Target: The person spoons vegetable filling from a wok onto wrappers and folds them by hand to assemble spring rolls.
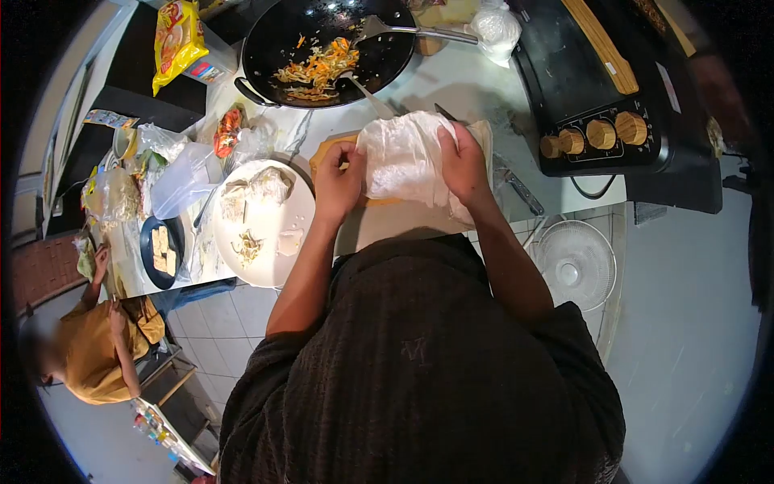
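A thin, soft white translucent sheet (403,161) is stretched between the two bare hands, above a brown wooden board (324,155) at the near edge of the white marbled desk (484,93); whether its underside touches the board cannot be told. The left hand (339,173) pinches its left edge between thumb and fingers, and the right hand (465,161) is clamped on its right edge, thumb on top. The likeliest trouble is a tear, as the sheet looks flimsy and creased, and an uneven pull from either side could split it; slack could let it fold and cling to itself. A swing of the right arm might also catch the dark-handled knife (522,194) lying just beside, and a nudge to the pale spoon handle (369,97) leaning out over the rim of the big black wok (262,52) could flick food onto the desk. That wok holds orange and pale shredded food (326,66), mostly heaped toward the near side, along with a long-handled metal spatula (431,34). The round white plate (301,211) to the left carries a clear plastic-wrapped bundle (270,187) and a small heap of pale shreds (248,248); the dark blue oval dish (151,272) beyond it bears pale rectangular pieces (164,252). The contents of the knotted white plastic bag (494,34) cannot be made out.
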Demonstrator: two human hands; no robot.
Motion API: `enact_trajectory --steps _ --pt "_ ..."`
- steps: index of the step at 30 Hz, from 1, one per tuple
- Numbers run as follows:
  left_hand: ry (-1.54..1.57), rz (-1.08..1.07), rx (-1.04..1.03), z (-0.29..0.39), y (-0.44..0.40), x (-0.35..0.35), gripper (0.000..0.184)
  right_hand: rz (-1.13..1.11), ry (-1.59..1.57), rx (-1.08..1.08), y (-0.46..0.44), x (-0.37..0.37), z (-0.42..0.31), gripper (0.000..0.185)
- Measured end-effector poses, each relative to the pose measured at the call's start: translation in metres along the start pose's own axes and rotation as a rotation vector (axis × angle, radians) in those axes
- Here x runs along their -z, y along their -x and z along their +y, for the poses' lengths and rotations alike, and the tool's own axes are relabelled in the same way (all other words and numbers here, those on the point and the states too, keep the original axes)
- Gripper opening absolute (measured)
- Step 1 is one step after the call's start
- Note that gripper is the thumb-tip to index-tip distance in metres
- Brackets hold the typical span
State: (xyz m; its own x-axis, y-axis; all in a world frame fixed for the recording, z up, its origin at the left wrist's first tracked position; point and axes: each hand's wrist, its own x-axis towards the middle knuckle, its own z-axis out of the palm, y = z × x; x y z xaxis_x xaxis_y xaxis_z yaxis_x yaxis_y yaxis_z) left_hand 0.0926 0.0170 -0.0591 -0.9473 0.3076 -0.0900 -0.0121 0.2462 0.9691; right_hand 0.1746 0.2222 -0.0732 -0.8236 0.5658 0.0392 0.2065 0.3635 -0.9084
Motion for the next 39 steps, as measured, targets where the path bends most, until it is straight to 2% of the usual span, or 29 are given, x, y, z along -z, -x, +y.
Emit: enact_trajectory --steps 1,2,4,5,7,14,17,19,20,22,23,25,26,28,29,31,32,34,38,39 --pt "-0.080 0.059 -0.122 -0.002 -0.005 -0.001 0.016 0.032 0.045 0.018 -0.002 0.000 -0.006 0.035" --pt "-0.079 0.063 -0.124 -0.005 -0.011 0.000 0.016 0.031 0.044 0.022 -0.004 -0.001 -0.012 0.035" --pt "-0.475 0.034 -0.235 -0.008 -0.021 0.004 0.016 -0.096 0.344 -0.098 -0.004 -0.001 -0.019 0.029" --pt "-0.475 0.037 -0.236 -0.007 -0.022 0.004 0.016 -0.097 0.344 -0.095 -0.003 -0.002 -0.018 0.029" --pt "-0.615 0.048 -0.346 -0.005 -0.023 0.003 0.017 -0.087 0.341 0.025 0.000 -0.004 -0.015 0.031" --pt "-0.710 0.072 -0.323 -0.001 -0.020 0.005 0.024 -0.049 0.468 0.046 0.008 0.001 -0.019 0.033" --pt "-0.774 0.153 -0.291 0.011 -0.016 0.011 0.023 0.028 0.583 0.090 0.002 0.006 -0.028 0.035" --pt "-0.700 0.164 -0.274 0.014 -0.017 0.021 0.025 0.015 0.487 0.285 -0.010 0.009 -0.027 0.044" --pt "-0.701 0.166 -0.270 0.015 -0.018 0.025 0.025 0.011 0.486 0.286 -0.016 0.011 -0.038 0.044" --pt "-0.665 0.191 -0.159 0.022 -0.020 0.036 0.024 -0.358 0.088 0.211 -0.030 0.011 -0.060 0.057" --pt "-0.647 0.222 -0.148 0.027 -0.021 0.042 0.025 -0.363 0.087 0.211 -0.034 0.005 -0.061 0.057" --pt "-0.631 0.257 -0.111 0.039 -0.023 0.052 0.026 -0.334 0.301 0.442 -0.044 -0.008 -0.063 0.061" --pt "-0.613 0.289 -0.079 0.044 -0.024 0.058 0.027 -0.338 0.299 0.449 -0.049 -0.012 -0.064 0.061" --pt "-0.559 0.325 -0.075 0.045 -0.030 0.070 0.030 -0.332 0.369 0.624 -0.059 -0.023 -0.062 0.053" --pt "-0.505 0.337 -0.091 0.042 -0.035 0.079 0.030 -0.334 0.365 0.633 -0.063 -0.029 -0.061 0.053" --pt "-0.421 0.363 -0.142 0.046 -0.044 0.092 0.030 -0.292 0.348 0.738 -0.068 -0.037 -0.061 0.040" --pt "-0.447 0.399 -0.160 0.044 -0.051 0.100 0.029 -0.292 0.349 0.742 -0.069 -0.038 -0.063 0.040" --pt "-0.492 0.475 -0.215 0.048 -0.065 0.113 0.033 -0.223 0.351 0.761 -0.071 -0.040 -0.066 0.029" --pt "-0.593 0.581 -0.198 0.042 -0.103 0.130 0.043 -0.098 0.225 0.788 -0.082 -0.045 -0.076 0.025" --pt "-0.604 0.561 -0.108 0.040 -0.113 0.133 0.047 -0.063 0.155 0.740 -0.085 -0.048 -0.081 0.023"
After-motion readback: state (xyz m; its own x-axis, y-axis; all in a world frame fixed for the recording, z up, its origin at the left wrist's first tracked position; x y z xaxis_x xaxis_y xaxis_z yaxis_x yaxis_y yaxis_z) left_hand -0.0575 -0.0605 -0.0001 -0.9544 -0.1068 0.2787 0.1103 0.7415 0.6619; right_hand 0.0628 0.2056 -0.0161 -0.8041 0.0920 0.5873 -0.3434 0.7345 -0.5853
